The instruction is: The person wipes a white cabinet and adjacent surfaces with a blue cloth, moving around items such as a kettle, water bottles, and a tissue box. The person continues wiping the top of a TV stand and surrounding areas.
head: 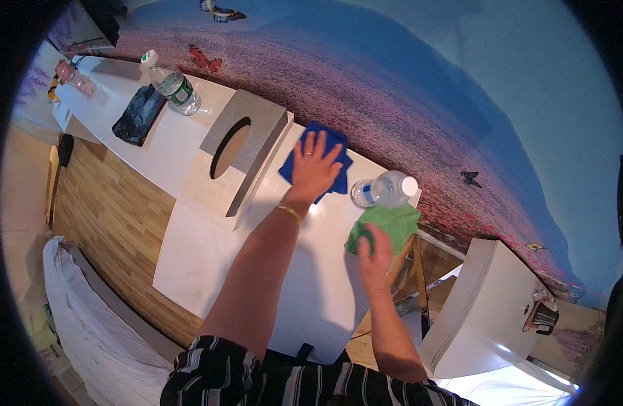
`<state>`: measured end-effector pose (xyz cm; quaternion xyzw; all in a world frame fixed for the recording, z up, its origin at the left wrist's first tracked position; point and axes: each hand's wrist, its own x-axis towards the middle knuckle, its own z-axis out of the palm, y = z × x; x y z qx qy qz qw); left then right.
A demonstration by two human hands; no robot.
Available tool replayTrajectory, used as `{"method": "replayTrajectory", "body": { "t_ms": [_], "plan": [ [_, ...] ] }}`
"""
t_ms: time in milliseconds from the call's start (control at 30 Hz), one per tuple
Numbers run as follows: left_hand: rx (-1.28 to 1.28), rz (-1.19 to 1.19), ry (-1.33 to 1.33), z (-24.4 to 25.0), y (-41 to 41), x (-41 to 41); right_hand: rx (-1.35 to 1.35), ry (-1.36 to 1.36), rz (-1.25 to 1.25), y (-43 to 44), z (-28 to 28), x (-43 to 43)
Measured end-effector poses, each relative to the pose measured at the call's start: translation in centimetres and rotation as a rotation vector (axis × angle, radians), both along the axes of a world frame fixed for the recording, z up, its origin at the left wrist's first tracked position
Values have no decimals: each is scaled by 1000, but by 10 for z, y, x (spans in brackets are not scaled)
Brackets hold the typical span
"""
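Observation:
My left hand [315,163] lies flat with spread fingers on a folded blue cloth [338,175], a ring on one finger and a yellow band at the wrist. The cloth rests on the white table [291,284] by the wall. My right hand [375,254] is over the near part of a green cloth [404,223], thumb and fingers curved apart; the hand is slightly blurred, and whether it touches the cloth is unclear. A clear plastic bottle with a white cap [385,190] stands just beyond the green cloth.
Left of my left hand is a grey and beige box with an oval opening [271,122]. Farther left are a water bottle [177,89], a black folded plastic item [140,114] and a pinkish bottle [75,77]. A white cabinet [479,314] stands at right, and a white-covered surface [88,314] at lower left.

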<state>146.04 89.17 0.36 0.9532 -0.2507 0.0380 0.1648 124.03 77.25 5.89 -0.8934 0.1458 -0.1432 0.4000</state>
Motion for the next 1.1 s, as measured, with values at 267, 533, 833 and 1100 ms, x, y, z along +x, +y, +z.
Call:
{"method": "replayTrajectory", "body": {
  "t_ms": [267, 533, 833, 1100],
  "plan": [
    [-58, -133, -6, 0, 18, -29, -368, -19, 400, 46, -51, 15],
    [-52, 44, -60, -2, 25, 6, -404, -15, 402, 49, -50, 14],
    [-26, 210, -107, 7, 40, -62, -355, -5, 373, 47, -52, 16],
    [-150, -246, -132, 7, 36, -30, -391, -18, 379, 50, -55, 17]
  ]
}}
